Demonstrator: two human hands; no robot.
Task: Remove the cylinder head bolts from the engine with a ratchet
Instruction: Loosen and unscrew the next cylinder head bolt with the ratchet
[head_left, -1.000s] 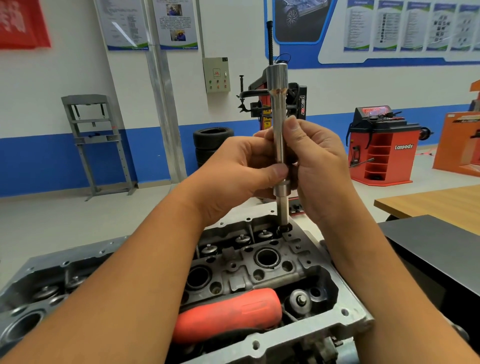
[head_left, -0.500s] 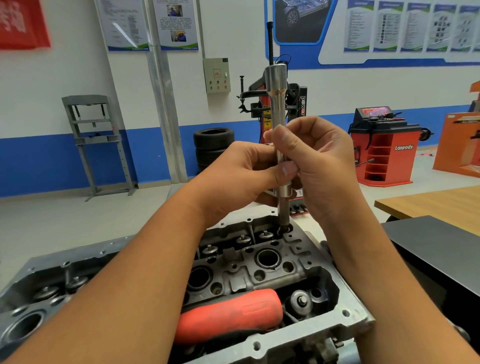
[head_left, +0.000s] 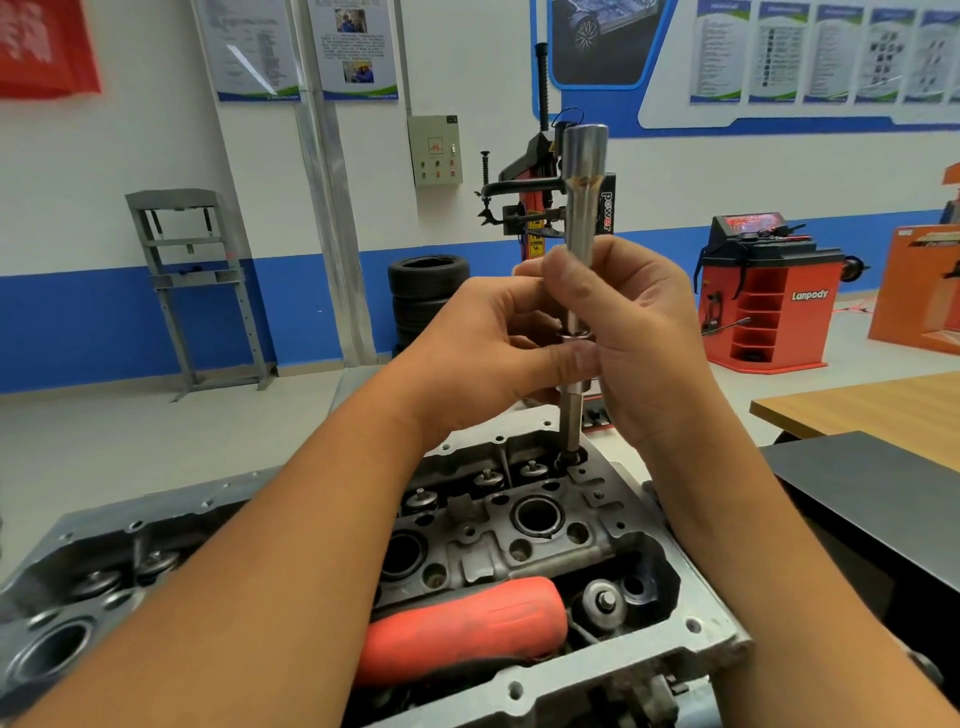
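Pinching the upright extension bar (head_left: 580, 218) with both the left hand (head_left: 488, 343) and right hand (head_left: 639, 332), keep it plumb over the bolt (head_left: 570, 458) at the cylinder head (head_left: 524, 525)'s far corner while spinning.

1. Both hands, left hand (head_left: 498, 343) and right hand (head_left: 639, 332), are crowding the upright extension bar (head_left: 581, 218) at frame centre.
2. The red handle (head_left: 462, 623) is lying across the cylinder head (head_left: 524, 525) cavity at lower centre, blocking access there.
3. Open air is remaining above the bar's top end and toward the upper left.
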